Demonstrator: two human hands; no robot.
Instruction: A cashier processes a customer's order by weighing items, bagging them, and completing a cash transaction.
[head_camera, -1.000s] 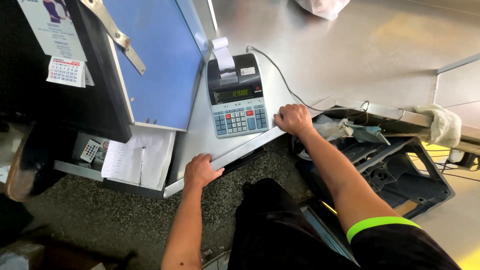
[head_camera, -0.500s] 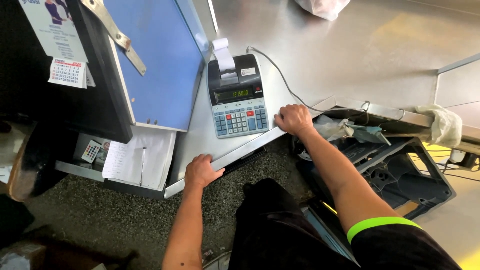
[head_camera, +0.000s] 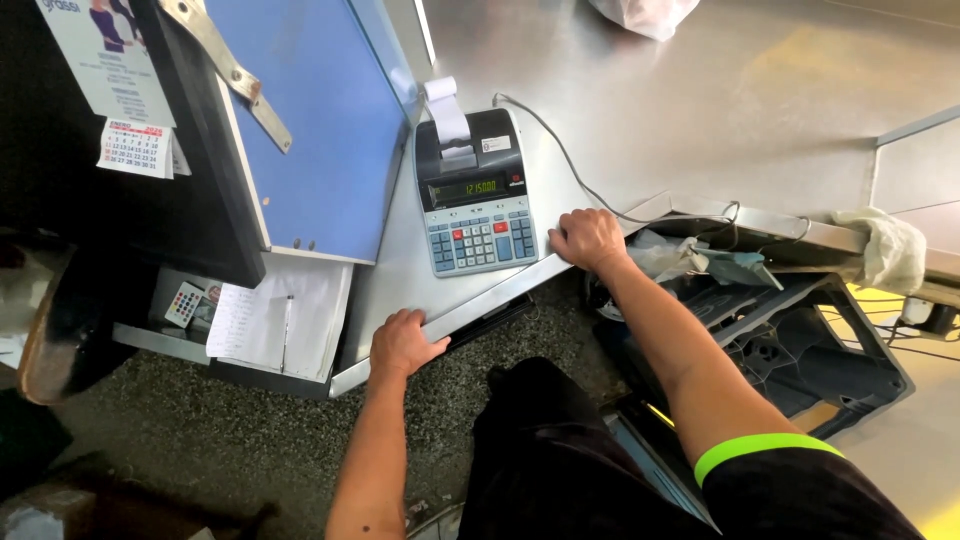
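Observation:
I look down on a steel counter (head_camera: 700, 110). My left hand (head_camera: 402, 343) grips the counter's front edge, fingers curled over the rim. My right hand (head_camera: 586, 238) rests on the same edge farther right, fingers closed on the rim beside a printing calculator (head_camera: 475, 192). The calculator is black and grey with a lit display, a paper roll at its back and a cable running off to the right. Neither hand holds a loose object.
A blue panel (head_camera: 320, 120) leans left of the calculator. Paper sheets with a pen (head_camera: 280, 320) lie below it, next to a small calculator (head_camera: 183, 304). A black plastic crate (head_camera: 800, 340) and a white cloth (head_camera: 885, 245) sit on the right. A wall calendar (head_camera: 135, 148) hangs at left.

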